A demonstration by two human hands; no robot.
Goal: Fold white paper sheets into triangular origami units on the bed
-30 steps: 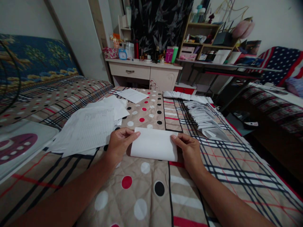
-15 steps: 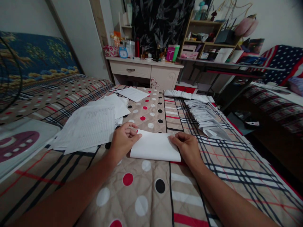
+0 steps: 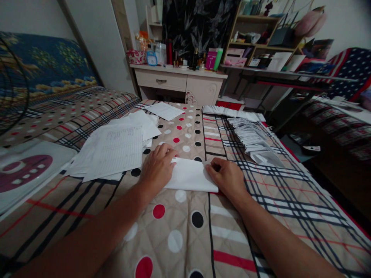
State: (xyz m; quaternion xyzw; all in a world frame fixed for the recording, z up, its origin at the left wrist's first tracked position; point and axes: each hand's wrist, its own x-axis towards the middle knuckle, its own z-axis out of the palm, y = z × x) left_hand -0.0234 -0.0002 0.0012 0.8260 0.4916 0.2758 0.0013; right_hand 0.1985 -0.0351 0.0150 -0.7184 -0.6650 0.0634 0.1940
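While the left hand [image 3: 159, 166] and right hand [image 3: 227, 177] are gripping the white paper [image 3: 189, 175] on the bed [image 3: 187, 239], they are apparently folding it; the next move is likely calling for creasing.

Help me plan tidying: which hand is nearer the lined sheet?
Left. The left hand is just to the right of the lined sheet, at the left end of the white paper; the right hand is farther off, at the paper's right end.
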